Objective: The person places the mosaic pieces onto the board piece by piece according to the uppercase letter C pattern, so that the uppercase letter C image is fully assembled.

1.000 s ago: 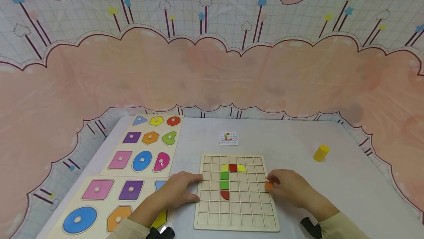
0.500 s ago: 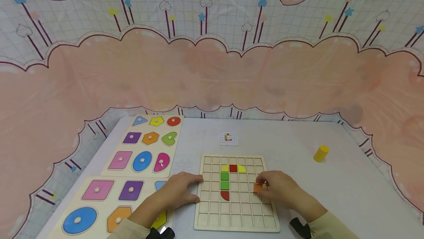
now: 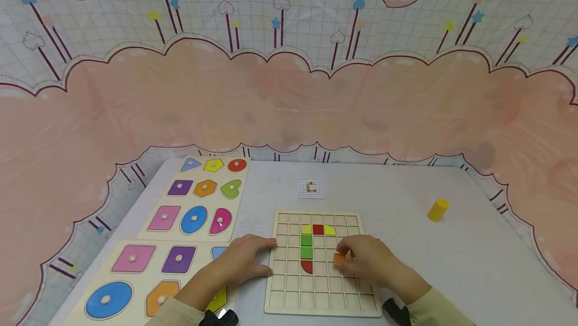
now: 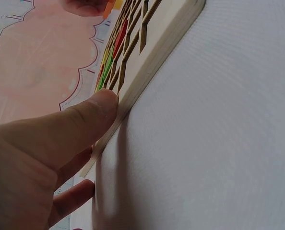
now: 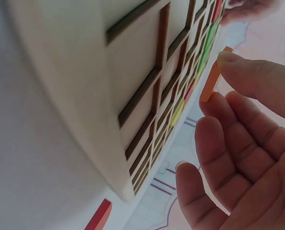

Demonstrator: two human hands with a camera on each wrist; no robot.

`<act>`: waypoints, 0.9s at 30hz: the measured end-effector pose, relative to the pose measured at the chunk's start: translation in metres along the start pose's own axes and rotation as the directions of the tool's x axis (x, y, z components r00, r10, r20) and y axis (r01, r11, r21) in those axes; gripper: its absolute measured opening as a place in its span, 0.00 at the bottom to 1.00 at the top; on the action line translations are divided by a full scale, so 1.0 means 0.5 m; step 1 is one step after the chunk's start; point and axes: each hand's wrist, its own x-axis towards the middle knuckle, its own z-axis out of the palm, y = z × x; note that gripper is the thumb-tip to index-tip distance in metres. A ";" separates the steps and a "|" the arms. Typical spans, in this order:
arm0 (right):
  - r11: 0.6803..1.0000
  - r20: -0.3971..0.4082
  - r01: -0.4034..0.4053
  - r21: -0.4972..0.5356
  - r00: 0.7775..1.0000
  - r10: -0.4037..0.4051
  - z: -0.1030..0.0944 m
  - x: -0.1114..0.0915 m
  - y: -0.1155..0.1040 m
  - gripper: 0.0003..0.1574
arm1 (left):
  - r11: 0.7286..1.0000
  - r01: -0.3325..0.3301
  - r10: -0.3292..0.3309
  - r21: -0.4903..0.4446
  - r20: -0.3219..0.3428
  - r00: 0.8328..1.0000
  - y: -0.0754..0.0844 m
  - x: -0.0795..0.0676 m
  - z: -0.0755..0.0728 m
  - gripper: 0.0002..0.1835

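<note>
A wooden grid board (image 3: 322, 306) lies on the table, with yellow, red and green tiles set in its cells in a C-like line. My right hand (image 3: 372, 261) pinches an orange square tile (image 5: 213, 79) between thumb and forefinger, over the board's right half. The other right fingers are loosely bent. Along the board's left edge, my left hand (image 3: 241, 261) rests with fingers and thumb spread. In the left wrist view its thumb (image 4: 104, 103) touches the board's side.
A small printed pattern card (image 3: 311, 189) lies beyond the board. A yellow cylinder (image 3: 438, 209) stands at the right. Two knobbed shape-puzzle boards (image 3: 155, 238) cover the left side. In the right wrist view, a red piece (image 5: 99, 214) lies on the table beside the board.
My right hand has moved left with the orange tile, from the board's right edge to over its right-hand cells. The left hand has stayed in place.
</note>
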 end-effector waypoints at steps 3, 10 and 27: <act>1.000 0.005 0.019 -0.007 1.000 -0.019 0.004 0.003 -0.003 0.13 | 1.000 0.001 -0.001 -0.002 0.000 1.000 0.000 0.000 0.000 0.31; 0.998 -0.001 0.053 -0.042 0.999 -0.053 0.017 0.010 -0.007 0.12 | 1.000 0.005 -0.005 0.005 0.003 1.000 0.001 0.001 0.001 0.32; 0.992 0.018 0.090 -0.085 0.996 -0.089 0.040 0.027 -0.028 0.10 | 1.000 -0.008 0.008 -0.005 -0.003 1.000 -0.001 0.001 0.001 0.32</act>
